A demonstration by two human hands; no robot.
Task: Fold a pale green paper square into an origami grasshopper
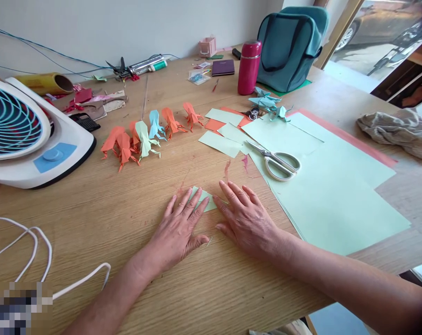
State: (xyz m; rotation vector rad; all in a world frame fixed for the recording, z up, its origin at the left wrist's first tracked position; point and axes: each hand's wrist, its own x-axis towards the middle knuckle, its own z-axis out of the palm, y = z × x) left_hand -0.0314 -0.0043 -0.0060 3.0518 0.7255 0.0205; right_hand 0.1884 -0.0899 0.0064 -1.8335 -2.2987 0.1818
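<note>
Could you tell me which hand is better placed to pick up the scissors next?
Probably the right hand: the scissors lie on the green sheets just beyond it, while the left hand presses the small folded paper.

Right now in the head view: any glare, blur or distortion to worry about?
Head view: soft daylight, faint shadows under the left hand and right hand on the folded green paper; wide-angle bending at the fan and table edge; bright overexposed doorway top right; pixelated patch bottom left; centre sharp.
</note>
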